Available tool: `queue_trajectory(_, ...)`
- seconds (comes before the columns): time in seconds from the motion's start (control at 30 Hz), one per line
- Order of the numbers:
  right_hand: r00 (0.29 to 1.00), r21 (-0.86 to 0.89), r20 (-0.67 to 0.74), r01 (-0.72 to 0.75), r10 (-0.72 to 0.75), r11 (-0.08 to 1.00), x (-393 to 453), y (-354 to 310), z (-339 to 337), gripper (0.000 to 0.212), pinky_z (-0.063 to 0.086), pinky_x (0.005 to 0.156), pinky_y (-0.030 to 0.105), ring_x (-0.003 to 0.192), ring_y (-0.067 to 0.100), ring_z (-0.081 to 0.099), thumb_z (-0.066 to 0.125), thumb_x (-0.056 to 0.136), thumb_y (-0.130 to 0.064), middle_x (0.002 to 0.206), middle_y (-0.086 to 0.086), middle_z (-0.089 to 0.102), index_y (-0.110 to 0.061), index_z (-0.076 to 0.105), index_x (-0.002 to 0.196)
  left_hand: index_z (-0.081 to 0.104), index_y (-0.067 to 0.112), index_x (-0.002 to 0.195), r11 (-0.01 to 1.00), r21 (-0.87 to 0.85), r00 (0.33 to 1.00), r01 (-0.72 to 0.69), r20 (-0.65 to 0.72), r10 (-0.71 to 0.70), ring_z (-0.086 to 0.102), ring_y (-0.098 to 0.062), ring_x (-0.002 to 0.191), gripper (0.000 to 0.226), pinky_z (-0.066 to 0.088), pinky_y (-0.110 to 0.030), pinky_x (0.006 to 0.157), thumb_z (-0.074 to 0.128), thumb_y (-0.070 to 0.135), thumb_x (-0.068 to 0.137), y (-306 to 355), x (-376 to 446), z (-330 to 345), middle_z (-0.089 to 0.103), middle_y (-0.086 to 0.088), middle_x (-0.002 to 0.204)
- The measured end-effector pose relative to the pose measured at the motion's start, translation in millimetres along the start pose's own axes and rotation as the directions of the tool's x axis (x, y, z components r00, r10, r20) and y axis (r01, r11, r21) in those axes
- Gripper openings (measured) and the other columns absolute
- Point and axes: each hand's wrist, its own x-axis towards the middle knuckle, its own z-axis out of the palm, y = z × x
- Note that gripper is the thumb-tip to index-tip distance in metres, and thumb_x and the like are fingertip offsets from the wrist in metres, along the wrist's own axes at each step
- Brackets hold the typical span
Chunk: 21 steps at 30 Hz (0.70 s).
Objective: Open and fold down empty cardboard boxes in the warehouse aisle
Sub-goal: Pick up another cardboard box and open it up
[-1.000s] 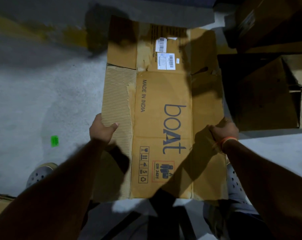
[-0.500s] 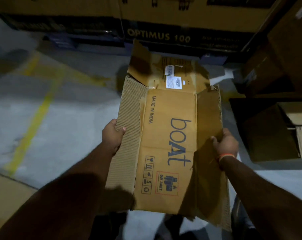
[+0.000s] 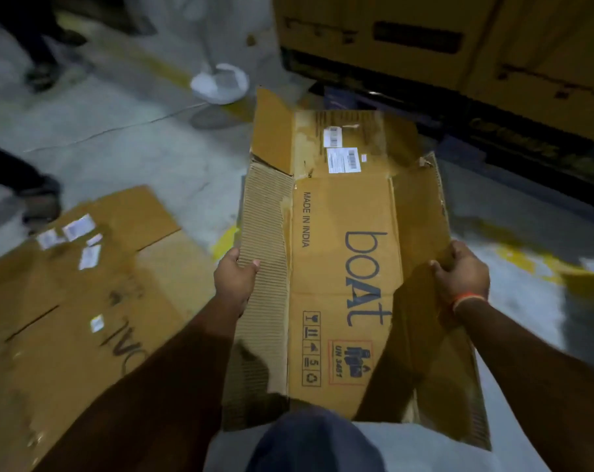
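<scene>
The box [image 3: 343,267] is flat now and off the floor, carried in front of the person at about waist level, printed face up, its far flaps loose and pointing away. A second ago it lay pressed on the concrete. Since then it has been lifted and swung to the left, and a different part of the aisle has come into sight.

The left hand [image 3: 236,279] grips the left edge, thumb on top of the torn, ribbed strip where the outer paper has peeled off. The right hand [image 3: 460,272] clamps the right side panel, fingers curled over its upper edge, an orange band [image 3: 467,299] at the wrist. The hands stay well apart, one on each side, the same hold as before.

On the floor to the near left lies a flattened sheet [image 3: 77,284] with white labels stuck on it, which was not in sight a moment ago. Far off stand big yellow cartons [image 3: 424,39], and at the far left other people's feet, one in a white shoe [image 3: 219,81]; that part is blurred.

My guess is the folding of this box is done and it is heading for the sheet on the left, to be dropped on top. The right panel still stands up a little, so it may want a press once it lands.
</scene>
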Motion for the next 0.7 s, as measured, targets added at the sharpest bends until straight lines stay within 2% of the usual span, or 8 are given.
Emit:
queue_trajectory(0.1,0.987,0.010,0.096,0.127,-0.127,0.992,-14,-76,41,0.036,0.051,0.093,0.048,0.106,0.042,0.063,0.067,0.095,-0.021,0.114,0.018,0.069,-0.014,0.057,0.128,0.068,0.023,0.117,0.997,-0.048,0.985,0.066,-0.154,-0.072,0.072,-0.023,0.100,0.024,0.057,-0.049,0.095,0.067,0.016,0.094,-25,-18,-74,0.075,0.002,0.108)
queue_trajectory(0.23,0.920,0.001,0.245,0.316,-0.307,0.949,-40,-161,97,0.037,0.049,0.088,0.040,0.105,0.041,0.063,0.066,0.093,-0.013,0.111,0.020,0.068,-0.010,0.055,0.128,0.068,0.012,0.121,0.995,-0.024,0.924,0.101,-0.368,-0.103,0.067,-0.025,0.104,0.027,0.052,-0.038,0.098,0.067,0.015,0.094,-63,-43,-159,0.073,-0.008,0.114)
queue_trajectory(0.33,0.848,0.036,0.341,0.419,-0.406,0.907,-70,-211,138,0.034,0.050,0.086,0.040,0.100,0.041,0.064,0.065,0.090,-0.008,0.107,0.019,0.068,-0.011,0.055,0.122,0.068,0.009,0.119,0.988,-0.031,0.863,0.151,-0.483,-0.147,0.067,-0.028,0.101,0.035,0.053,-0.041,0.095,0.067,0.026,0.089,-96,-63,-214,0.072,-0.013,0.110)
queue_trajectory(0.4,0.812,0.054,0.359,0.475,-0.461,0.878,-92,-238,163,0.035,0.050,0.083,0.041,0.098,0.044,0.064,0.063,0.088,-0.008,0.107,0.021,0.068,-0.012,0.056,0.122,0.066,0.011,0.119,0.967,-0.095,0.825,0.238,-0.506,-0.253,0.067,-0.030,0.103,0.032,0.054,-0.044,0.095,0.067,0.026,0.091,-114,-74,-244,0.071,-0.011,0.111)
queue_trajectory(0.43,0.797,0.066,0.366,0.493,-0.481,0.868,-103,-250,175,0.036,0.051,0.082,0.040,0.099,0.044,0.064,0.063,0.087,-0.008,0.107,0.021,0.069,-0.013,0.057,0.123,0.066,0.011,0.120,0.958,-0.105,0.807,0.266,-0.519,-0.281,0.066,-0.028,0.101,0.030,0.053,-0.041,0.093,0.068,0.024,0.093,-122,-79,-257,0.070,-0.009,0.110)
queue_trajectory(0.5,0.769,0.090,0.383,0.521,-0.513,0.849,-119,-273,197,0.037,0.051,0.082,0.040,0.098,0.042,0.065,0.064,0.088,-0.010,0.107,0.020,0.070,-0.013,0.058,0.124,0.065,0.009,0.119,0.952,-0.069,0.765,0.297,-0.579,-0.281,0.061,-0.023,0.098,0.028,0.045,-0.033,0.086,0.067,0.021,0.095,-138,-86,-279,0.066,-0.006,0.104)
queue_trajectory(0.6,0.732,0.110,0.424,0.543,-0.533,0.832,-137,-300,229,0.038,0.052,0.080,0.039,0.097,0.042,0.066,0.064,0.089,-0.012,0.102,0.021,0.070,-0.014,0.056,0.126,0.063,0.004,0.121,0.946,-0.092,0.719,0.312,-0.628,-0.298,0.058,-0.024,0.101,0.029,0.042,-0.036,0.087,0.067,0.017,0.096,-161,-92,-306,0.063,-0.007,0.105)
queue_trajectory(0.7,0.703,0.079,0.471,0.568,-0.533,0.819,-149,-318,256,0.058,0.048,0.093,0.039,0.115,0.041,0.059,0.070,0.090,-0.016,0.124,0.023,0.062,-0.010,0.043,0.141,0.060,0.011,0.126,0.932,-0.084,0.715,0.353,-0.618,-0.327,0.062,-0.032,0.110,0.038,0.048,-0.041,0.095,0.072,0.025,0.092,-181,-86,-329,0.068,-0.011,0.117)
